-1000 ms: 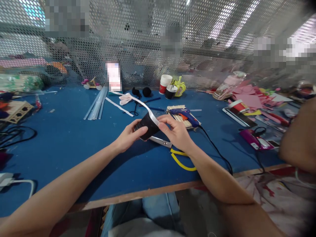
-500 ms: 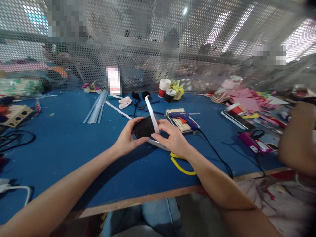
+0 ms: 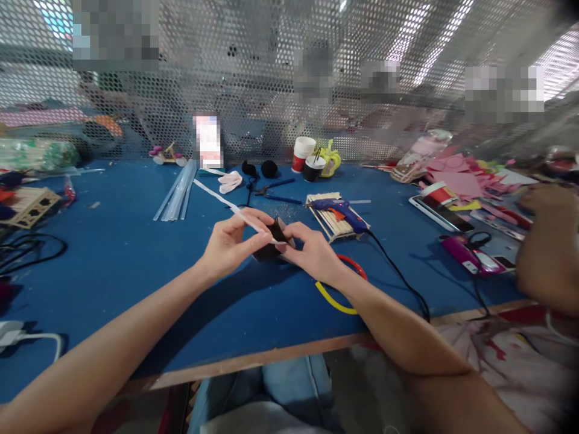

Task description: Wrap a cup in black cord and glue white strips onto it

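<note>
A white ribbon [image 3: 220, 196] runs from the back of the blue table to my left hand [image 3: 230, 244], which pinches it between thumb and fingers. Just right of it, my right hand [image 3: 312, 250] grips the black cup [image 3: 266, 251] by its side. The cup is tilted and partly hidden by my fingers, with the ribbon's end at its rim. Under my right forearm lie scissors with red and yellow handles [image 3: 332, 301]; their blades are mostly hidden. Behind my right hand, a blue glue gun [image 3: 339, 212] rests on a stick bundle [image 3: 326, 223].
Clear glue sticks [image 3: 177, 193], a propped phone [image 3: 208, 141], pliers [image 3: 280, 198] and stacked cups [image 3: 304, 154] stand or lie at the back. A glue gun cord crosses to the front edge. At right are phones, pink scraps and another person's arm [image 3: 547, 253].
My left hand has gone from the cup to the ribbon, which now passes over its fingers. The cup has turned in my right hand, and the ribbon's upright loop is gone.
</note>
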Available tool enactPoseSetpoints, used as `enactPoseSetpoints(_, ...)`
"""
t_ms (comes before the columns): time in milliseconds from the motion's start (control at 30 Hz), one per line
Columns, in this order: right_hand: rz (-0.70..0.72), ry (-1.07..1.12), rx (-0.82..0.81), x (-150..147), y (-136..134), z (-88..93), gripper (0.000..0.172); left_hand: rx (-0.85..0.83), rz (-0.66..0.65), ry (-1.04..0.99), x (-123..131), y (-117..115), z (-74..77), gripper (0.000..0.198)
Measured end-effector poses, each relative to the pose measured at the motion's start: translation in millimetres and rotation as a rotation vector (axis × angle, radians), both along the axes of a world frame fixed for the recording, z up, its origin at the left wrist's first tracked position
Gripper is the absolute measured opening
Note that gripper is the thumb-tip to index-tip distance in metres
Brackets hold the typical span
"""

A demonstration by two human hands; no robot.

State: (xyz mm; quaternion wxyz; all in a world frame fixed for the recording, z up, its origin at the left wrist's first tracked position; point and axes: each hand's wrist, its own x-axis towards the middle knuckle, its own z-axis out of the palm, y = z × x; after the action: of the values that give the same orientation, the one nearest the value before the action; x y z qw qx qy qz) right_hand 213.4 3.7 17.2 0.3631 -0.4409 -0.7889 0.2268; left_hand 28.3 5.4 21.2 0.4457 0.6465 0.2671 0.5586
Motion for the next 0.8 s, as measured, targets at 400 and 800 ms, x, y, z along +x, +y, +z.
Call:
enactPoseSetpoints(400,0.003,0.293,-0.354,4,10,-9.2,0.018,0.416,0.187,0.529,8,0,-34.9,0.005)
enactPoseSetpoints(800,0.029,0.310,-0.440,7,10,-8.3,0.021,0.302,-0.018,0.511,2,2,-34.9,0.037)
